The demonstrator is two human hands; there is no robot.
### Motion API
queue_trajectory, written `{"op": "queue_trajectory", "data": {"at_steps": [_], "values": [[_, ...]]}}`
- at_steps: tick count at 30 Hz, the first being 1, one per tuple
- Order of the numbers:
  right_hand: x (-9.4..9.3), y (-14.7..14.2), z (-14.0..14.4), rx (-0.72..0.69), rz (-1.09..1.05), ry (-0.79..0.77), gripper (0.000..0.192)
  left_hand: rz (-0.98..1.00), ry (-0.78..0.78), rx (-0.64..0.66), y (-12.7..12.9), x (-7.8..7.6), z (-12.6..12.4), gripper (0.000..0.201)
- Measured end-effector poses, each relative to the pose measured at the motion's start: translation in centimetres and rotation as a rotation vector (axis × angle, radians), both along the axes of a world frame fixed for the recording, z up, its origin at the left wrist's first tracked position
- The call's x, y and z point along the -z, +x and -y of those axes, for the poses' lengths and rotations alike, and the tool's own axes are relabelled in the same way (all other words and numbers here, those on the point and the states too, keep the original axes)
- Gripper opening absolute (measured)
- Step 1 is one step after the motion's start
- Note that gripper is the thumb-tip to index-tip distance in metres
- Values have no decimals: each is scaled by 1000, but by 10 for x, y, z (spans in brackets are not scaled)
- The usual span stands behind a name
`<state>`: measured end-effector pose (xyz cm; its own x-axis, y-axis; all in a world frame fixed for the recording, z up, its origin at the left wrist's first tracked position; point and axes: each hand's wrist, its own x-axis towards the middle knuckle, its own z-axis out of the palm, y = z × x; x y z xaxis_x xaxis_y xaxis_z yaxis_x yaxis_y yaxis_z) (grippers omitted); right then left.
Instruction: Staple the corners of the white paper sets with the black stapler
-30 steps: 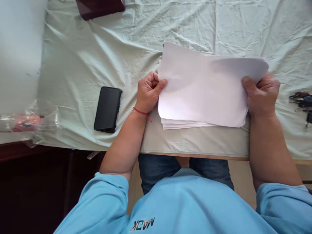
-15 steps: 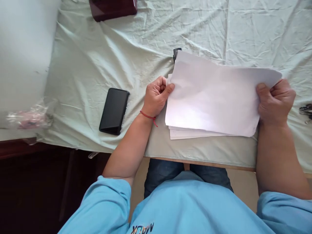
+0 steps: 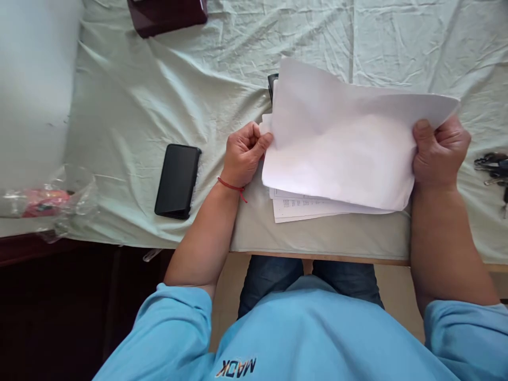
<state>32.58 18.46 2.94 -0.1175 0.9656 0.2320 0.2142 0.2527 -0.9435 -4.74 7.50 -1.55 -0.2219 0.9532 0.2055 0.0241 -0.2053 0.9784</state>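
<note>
1. The pale green cloth (image 3: pixel 159 79) covers the whole table in front of you, creased all over.
2. The sheaf of white paper (image 3: pixel 341 153) sits near the table's front edge, right before you. Its top sheets are lifted and bowed upward, while the printed sheets (image 3: pixel 301 207) beneath lie flat on the cloth, their lower edges showing.
3. Your right hand (image 3: pixel 438 153) is closed on the right edge of the lifted sheets, thumb on top and fingers curled behind.
4. Your left hand (image 3: pixel 244 153) pinches the left edge of the sheaf, thumb pressed against the curled fingers, with a red string round the wrist.
5. A dark maroon case (image 3: pixel 166 16) lies at the far edge of the cloth, well apart from the paper.
6. A black phone (image 3: pixel 177 181) lies face up on the cloth, near your left hand but not touching it.
7. A crumpled clear bag (image 3: pixel 47 203) with something pink inside lies at the far left.
8. A bunch of keys (image 3: pixel 492 166) lies just beyond your right hand.
9. A small black object (image 3: pixel 272 84) peeks out behind the paper's far left corner; you cannot tell what it is.
</note>
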Motion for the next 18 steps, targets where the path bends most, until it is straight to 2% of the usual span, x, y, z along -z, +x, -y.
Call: {"op": "queue_trajectory", "data": {"at_steps": [6,10,18], "values": [[1,1,-1,-20,28,13,44,-7,30,-32,1,-2,-1,53],[3,4,-4,-7,7,11,43,23,1,11,0,2,-2,43],[2,4,-4,-20,-28,28,39,20,-20,17,-2,9,-5,43]]}}
